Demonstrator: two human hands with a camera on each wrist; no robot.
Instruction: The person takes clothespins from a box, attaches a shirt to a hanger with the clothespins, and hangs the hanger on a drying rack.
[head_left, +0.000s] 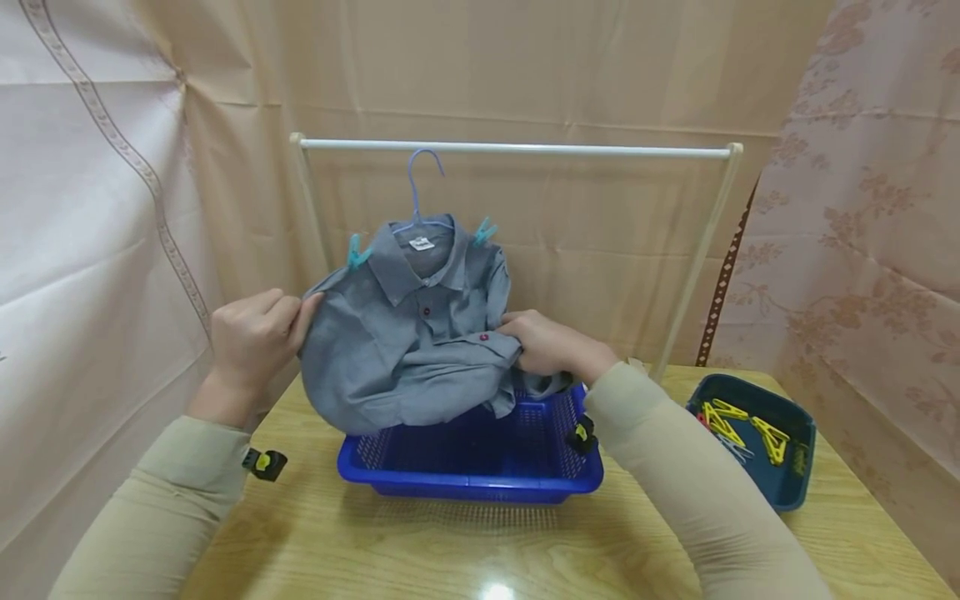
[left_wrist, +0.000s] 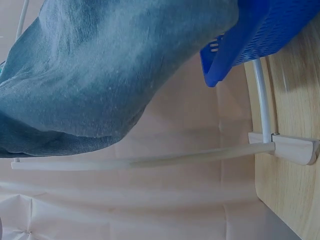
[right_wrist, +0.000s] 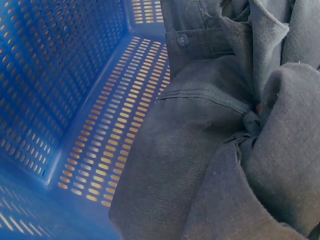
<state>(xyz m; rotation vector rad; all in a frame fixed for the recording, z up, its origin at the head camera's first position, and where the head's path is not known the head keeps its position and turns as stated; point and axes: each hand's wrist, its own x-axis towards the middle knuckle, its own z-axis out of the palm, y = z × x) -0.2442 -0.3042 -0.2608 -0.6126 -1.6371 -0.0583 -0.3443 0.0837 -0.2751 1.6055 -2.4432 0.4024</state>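
Observation:
A grey-blue button shirt [head_left: 367, 333] is on a lilac hanger [head_left: 414, 187] whose hook stands just below the rack's white bar. Teal clothespins [head_left: 356, 252] are clipped at both shoulders. My left hand [head_left: 255, 333] pinches the shirt's sleeve side at the left. With curled fingers, my right hand [head_left: 543, 342] grips the bunched front edge near a red button. The lower part of the shirt hangs folded over a blue basket [head_left: 480, 481]. In the right wrist view, shirt cloth [right_wrist: 165, 160] with a cuff button drapes inside the basket; neither hand shows in the wrist views.
A drying rack with a white bar [head_left: 525, 148] stands behind the basket on the wooden table [head_left: 420, 550]. To the right sits a dark green bin [head_left: 802, 442] with several yellow clothespins [head_left: 772, 439]. Beige curtains hang behind and at both sides.

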